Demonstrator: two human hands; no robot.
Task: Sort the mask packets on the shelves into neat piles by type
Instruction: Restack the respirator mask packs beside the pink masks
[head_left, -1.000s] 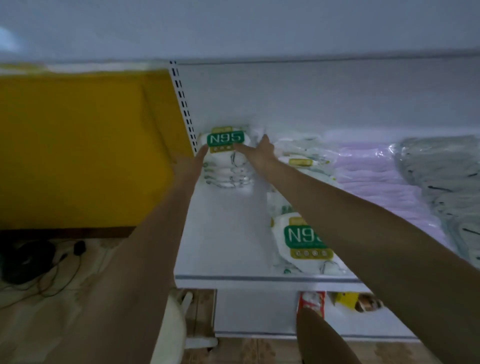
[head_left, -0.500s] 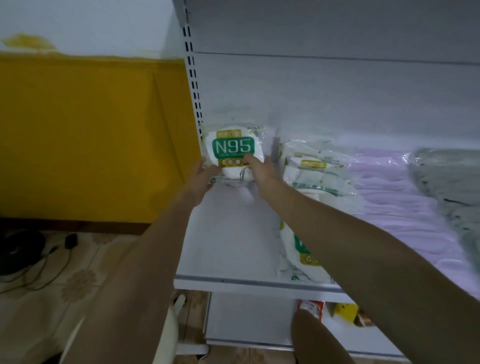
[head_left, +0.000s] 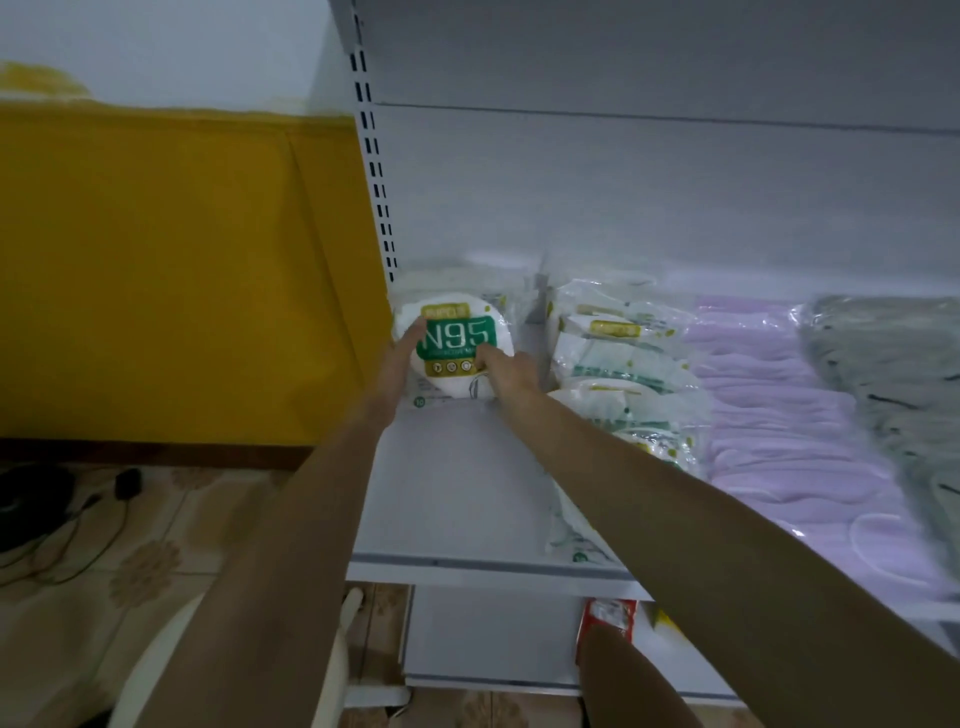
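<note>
Bracing the N95 packet (head_left: 457, 338) at the back corner of the shelf (head_left: 457, 493): left hand (head_left: 400, 358) flat, fingers straight on its left edge, and right hand (head_left: 511, 371) at its lower right, index on the label. Cannot tell whether right thumb and other fingers pinch, hidden behind knuckles. Just right of right hand, a blurred pile (head_left: 618, 364) of packets, near end covered by right arm (head_left: 675, 493).

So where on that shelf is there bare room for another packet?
Free: the bare shelf in front of the N95 packet, between the shelf's left edge and the white packet row. Crowded: rightward, that row, pink masks and grey masks lie edge to edge.
</note>
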